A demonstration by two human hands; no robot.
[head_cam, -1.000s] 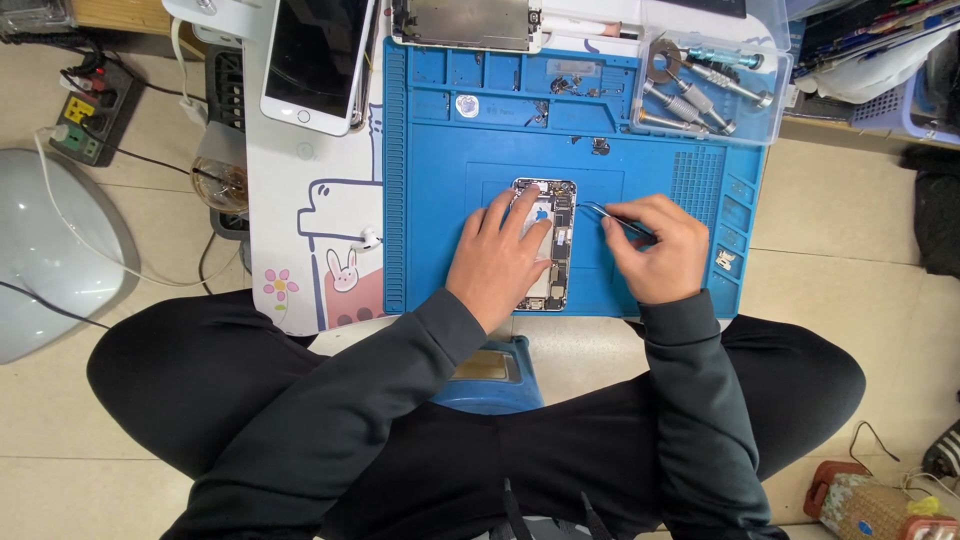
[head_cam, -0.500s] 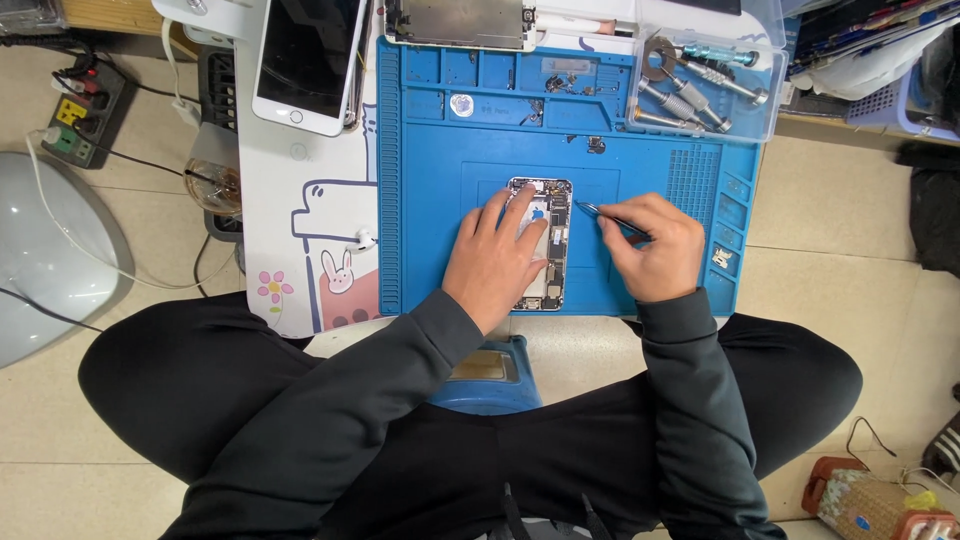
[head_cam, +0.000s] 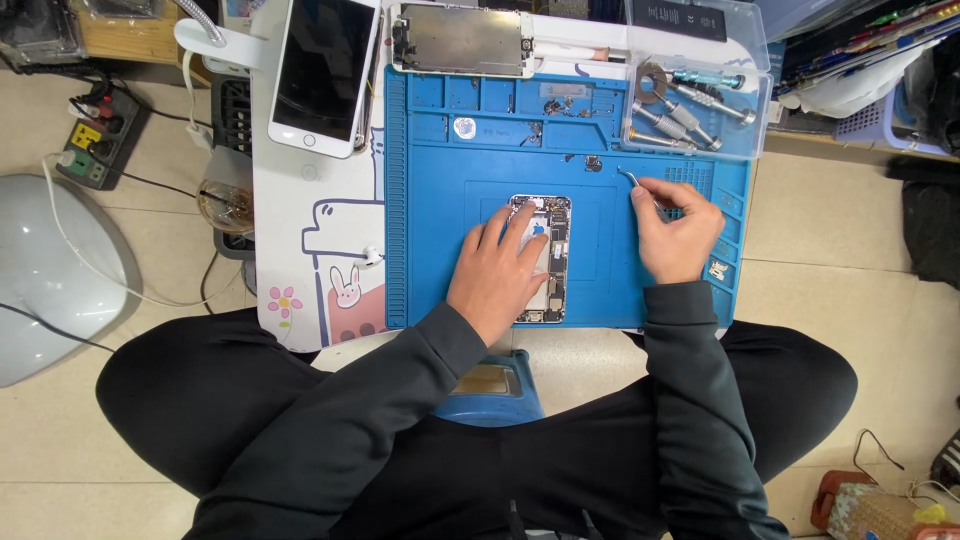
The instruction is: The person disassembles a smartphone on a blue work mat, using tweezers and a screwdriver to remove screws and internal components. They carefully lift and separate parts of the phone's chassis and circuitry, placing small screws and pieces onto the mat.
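overhead view from the head camera. the left hand point(head_cam: 498, 275) lies flat, fingers spread, on an opened phone point(head_cam: 545, 258) that rests near the middle of a blue mat point(head_cam: 440, 200) on the desk point(head_cam: 300, 250). the right hand point(head_cam: 678, 232) is closed round thin tweezers point(head_cam: 636, 184), whose tip points up and left over the mat, well apart from the phone. a clear tray point(head_cam: 700, 100) with screwdrivers point(head_cam: 690, 110) overlaps the mat's upper right corner. a detached screen point(head_cam: 465, 40) lies just above the mat; a white phone point(head_cam: 322, 75) lies face up at upper left. a power strip point(head_cam: 95, 140) sits on the floor, left of the desk.
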